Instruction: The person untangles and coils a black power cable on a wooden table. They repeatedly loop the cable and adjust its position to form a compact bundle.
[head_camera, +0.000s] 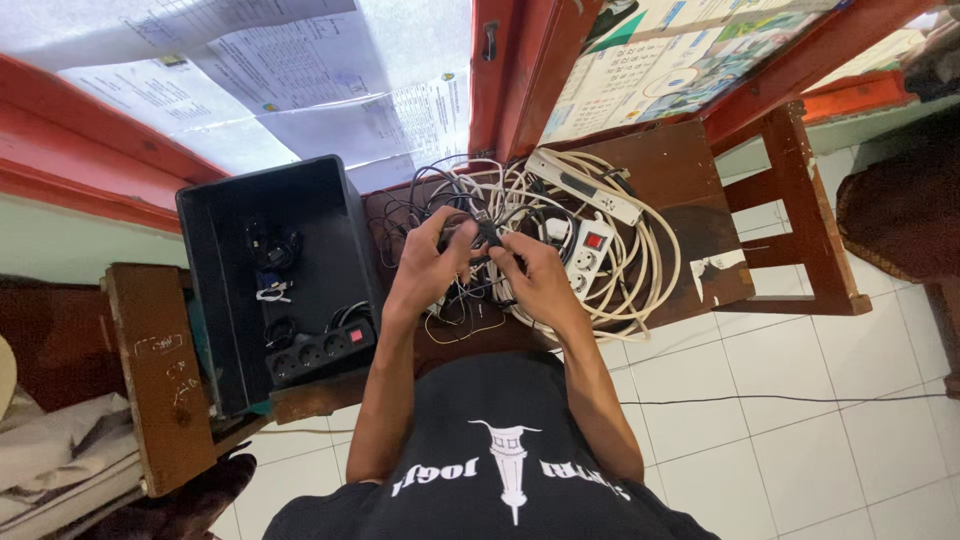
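Note:
My left hand (432, 262) and my right hand (532, 272) meet over a tangle of cables (520, 205) on a dark wooden table (690, 170). Both hands grip a small black plug or adapter (487, 236) with thin black wires running from it. The fingers of each hand pinch it from either side. A white power strip with a red switch (590, 255) lies just right of my right hand. A longer white power strip (583, 187) rests on the coiled cream cables behind it.
A black plastic bin (205, 260) stands to the left, holding a black power strip (320, 350) and small coiled cables. A brown wooden chair (160, 370) supports it. White tiled floor (800, 400) lies to the right. Papers hang on the red-framed wall above.

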